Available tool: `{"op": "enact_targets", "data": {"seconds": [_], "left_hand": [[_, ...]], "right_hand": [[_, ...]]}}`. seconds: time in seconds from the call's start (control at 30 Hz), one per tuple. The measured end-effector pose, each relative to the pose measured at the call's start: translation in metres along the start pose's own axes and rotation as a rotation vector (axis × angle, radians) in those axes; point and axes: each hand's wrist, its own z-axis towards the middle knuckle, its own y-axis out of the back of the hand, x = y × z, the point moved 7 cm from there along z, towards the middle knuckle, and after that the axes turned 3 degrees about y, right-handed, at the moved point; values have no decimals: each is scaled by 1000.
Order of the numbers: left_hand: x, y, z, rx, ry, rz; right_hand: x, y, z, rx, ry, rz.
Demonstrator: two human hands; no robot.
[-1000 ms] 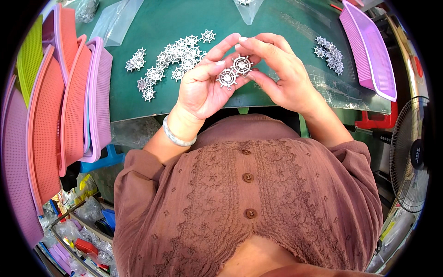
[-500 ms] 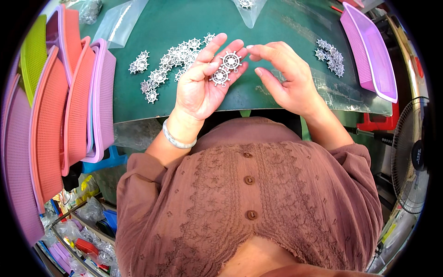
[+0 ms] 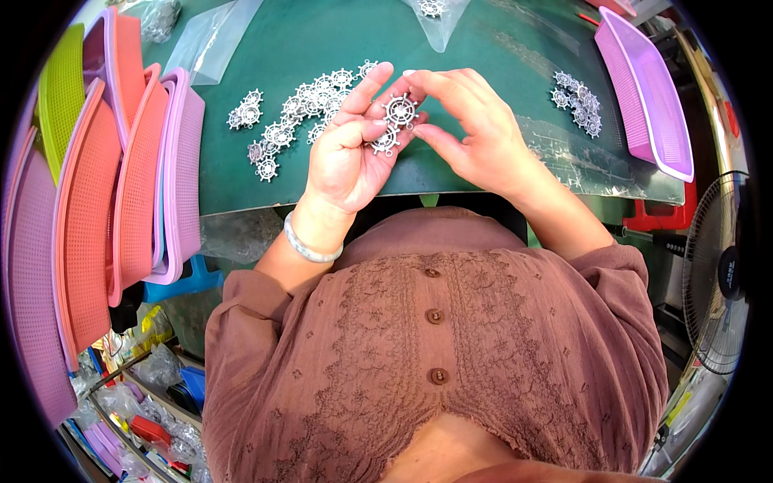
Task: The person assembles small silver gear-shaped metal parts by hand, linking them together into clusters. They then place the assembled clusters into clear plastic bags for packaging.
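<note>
My left hand (image 3: 342, 161), palm up with its fingers partly curled, holds silver ship's wheel charms. The upper ship's wheel charm (image 3: 400, 110) rests on the fingers, and a lower ship's wheel charm (image 3: 386, 140) lies partly under the thumb. Close on the right is my right hand (image 3: 475, 121), its thumb and index finger apart on either side of the upper charm's right edge; whether they touch it I cannot tell. Beyond my left hand lies a spread heap of ship's wheel charms (image 3: 310, 101), with a smaller cluster (image 3: 246, 109) to its left.
More charms lie in a pile (image 3: 577, 103) at the right, beside a purple basket (image 3: 644, 97). Clear plastic bags (image 3: 211, 40) lie on the green table (image 3: 483, 36). Stacked orange baskets (image 3: 84, 217) stand at the left, and a fan (image 3: 713, 274) at the right.
My right hand has moved left, bringing its thumb and index finger up to the charms in my left hand. The lower charm is more covered now.
</note>
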Motion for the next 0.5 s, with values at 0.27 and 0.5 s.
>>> {"op": "enact_targets", "data": {"seconds": [0.27,0.5], "left_hand": [[0,10,-5,-21,25,5],[-8,16,-11,-8,8,-29]], "right_hand": [[4,-15,6,64,78,-18],[2,-30,14,100,92,22]]}}
